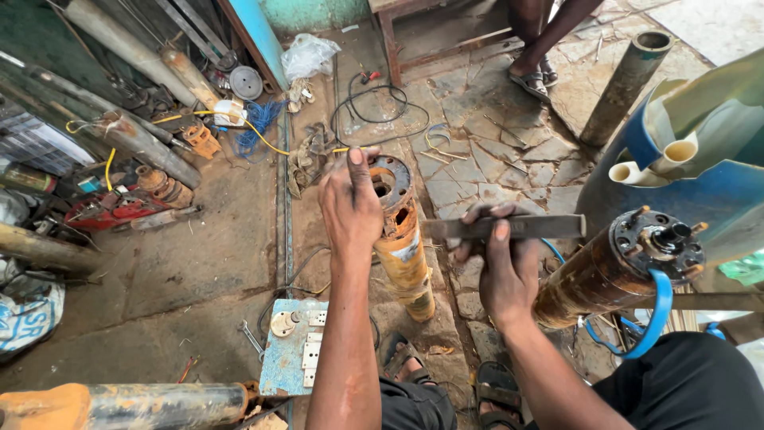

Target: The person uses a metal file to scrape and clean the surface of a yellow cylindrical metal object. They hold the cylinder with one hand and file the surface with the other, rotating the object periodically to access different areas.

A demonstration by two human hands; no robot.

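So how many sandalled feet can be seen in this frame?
3: the wearer's two feet at bottom centre, left foot and right foot, and another person's foot at the top. That person's other foot may be hidden.

My left hand [350, 209] is gripping an upright rusty pump cylinder [403, 247]; at three o'clock, my right hand [503, 267] is holding a flat metal bar [509, 228].
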